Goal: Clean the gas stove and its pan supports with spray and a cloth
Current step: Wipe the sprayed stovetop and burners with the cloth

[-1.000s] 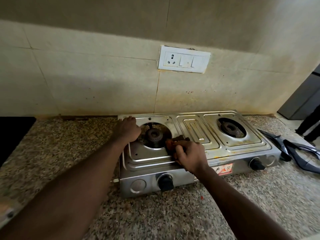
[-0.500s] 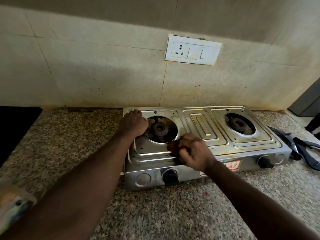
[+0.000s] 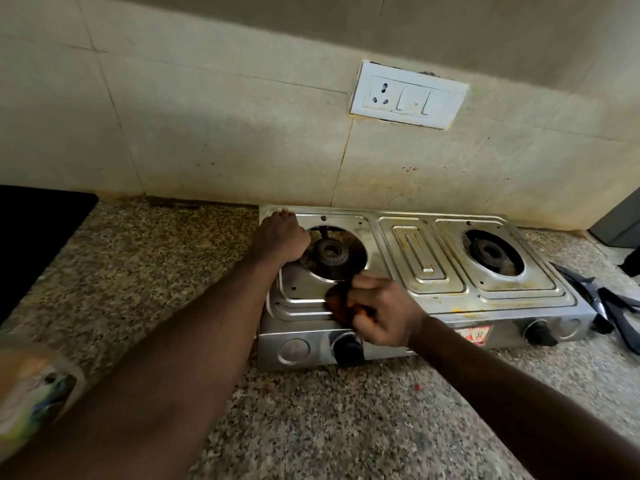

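Right hand [image 3: 381,317] clamps crumpled brown cloth [image 3: 337,305] on ridged steel stove [image 3: 420,251]; left hand [image 3: 282,239] fisted on its rear corner.

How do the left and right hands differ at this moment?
The left hand rests on the gas stove's back-left corner, no cloth seen; the right hand grips a reddish-brown cloth at its front edge. The left hand looks sharp, the right hand blurred. Both are beside the left burner.

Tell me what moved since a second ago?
The right grip, holding the cloth, slid from beside the left burner toward the front edge of the stove. The left grip stayed resting on the back corner; the supports stayed on the counter.
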